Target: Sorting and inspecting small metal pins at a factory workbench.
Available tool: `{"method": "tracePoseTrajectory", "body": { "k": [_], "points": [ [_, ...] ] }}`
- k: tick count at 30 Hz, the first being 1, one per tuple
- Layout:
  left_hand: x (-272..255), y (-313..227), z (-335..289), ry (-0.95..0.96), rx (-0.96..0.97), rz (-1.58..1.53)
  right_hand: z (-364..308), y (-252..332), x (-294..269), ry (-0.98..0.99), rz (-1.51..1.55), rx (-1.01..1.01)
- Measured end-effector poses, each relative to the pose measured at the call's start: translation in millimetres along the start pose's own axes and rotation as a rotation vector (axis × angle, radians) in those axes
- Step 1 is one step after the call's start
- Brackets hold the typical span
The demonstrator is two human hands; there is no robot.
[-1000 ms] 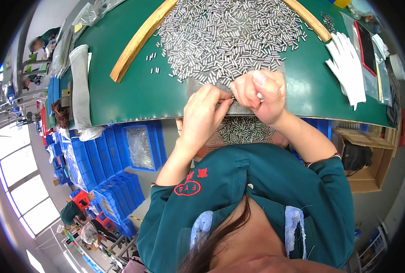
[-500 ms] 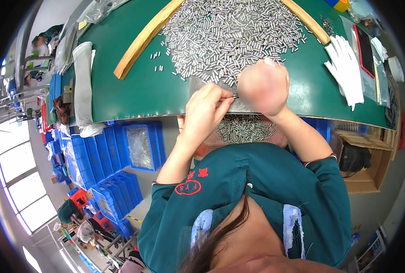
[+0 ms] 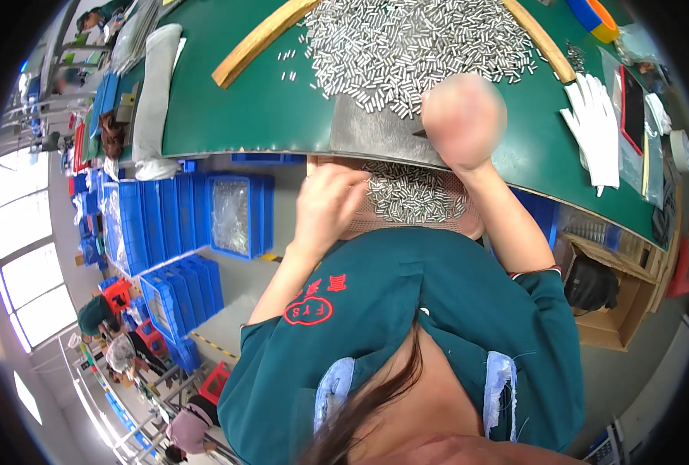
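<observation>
The green-topped table [image 3: 243, 116] fills the upper part of the view. On it spreads a broad pile of metal pins [image 3: 414, 54], flanked by a left wooden strip [image 3: 263, 43] and a right wooden strip [image 3: 542, 43]. Just below the table's near edge, at the person's lap, a pinkish mesh basket [image 3: 357, 226] bears a second heap of pins [image 3: 410, 200]. A grey metal plate [image 3: 367, 132] lies between the pile and that edge.

The right hand [image 3: 464, 120] is over the plate's right side, blurred and seemingly curled; a dark pointed piece [image 3: 420, 133] shows beside it, but whether the hand grips it I cannot tell. The left hand [image 3: 329, 203] is beside the basket's left part, fingers bent toward the thumb; blur hides whether a pin is between them.

Each pin is a short, straight cylinder, probably light, stiff, hard to break and rather slippery, best pinched across the middle of its round side. In both heaps the long axes point every way; the few loose pins [image 3: 286, 56] left of the pile lie roughly parallel, long axes running away from the person, their two ends too alike to tell apart
</observation>
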State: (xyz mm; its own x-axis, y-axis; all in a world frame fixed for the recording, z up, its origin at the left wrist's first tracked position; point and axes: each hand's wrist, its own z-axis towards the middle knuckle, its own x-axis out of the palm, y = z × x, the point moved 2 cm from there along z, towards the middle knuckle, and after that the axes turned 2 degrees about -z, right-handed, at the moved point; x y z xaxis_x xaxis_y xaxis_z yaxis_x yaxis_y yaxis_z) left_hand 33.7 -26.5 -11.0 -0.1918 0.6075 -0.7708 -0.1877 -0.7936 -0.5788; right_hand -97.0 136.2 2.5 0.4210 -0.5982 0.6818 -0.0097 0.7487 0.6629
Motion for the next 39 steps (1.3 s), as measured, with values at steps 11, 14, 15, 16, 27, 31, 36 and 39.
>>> {"method": "tracePoseTrajectory", "body": {
  "k": [11, 14, 15, 16, 27, 31, 36, 39],
  "points": [
    [31.2, 72.1, -81.5, -0.245, -0.938, -0.691, -7.4, 16.3, -4.3, 0.168, 0.256, -0.062],
    [27.1, 66.6, -84.9, -0.26, -0.97, -0.589, -8.7, 12.7, -7.3, 0.114, 0.311, 0.024],
    [26.0, 65.2, -84.7, -0.259, -0.983, -0.531, -7.8, 12.8, -6.5, 0.124, 0.316, 0.035],
    [26.6, 64.8, -85.3, -0.263, -0.989, -0.483, -7.2, 12.4, -6.0, 0.081, 0.316, 0.056],
    [19.7, 96.3, -78.2, -0.192, -0.918, -0.378, -4.3, 3.8, 3.5, 0.156, -0.105, -0.063],
    [26.8, 101.1, -74.2, -0.252, -0.796, -0.482, 1.3, 3.8, 13.6, 0.128, -0.3, -0.011],
    [33.9, 109.7, -74.7, -0.224, -0.822, -0.578, 2.9, 3.4, 19.5, -0.01, -0.321, 0.035],
    [36.5, 115.2, -72.3, -0.141, -0.794, -0.577, 3.0, 6.1, 23.0, -0.139, -0.302, 0.021]
  ]
}}
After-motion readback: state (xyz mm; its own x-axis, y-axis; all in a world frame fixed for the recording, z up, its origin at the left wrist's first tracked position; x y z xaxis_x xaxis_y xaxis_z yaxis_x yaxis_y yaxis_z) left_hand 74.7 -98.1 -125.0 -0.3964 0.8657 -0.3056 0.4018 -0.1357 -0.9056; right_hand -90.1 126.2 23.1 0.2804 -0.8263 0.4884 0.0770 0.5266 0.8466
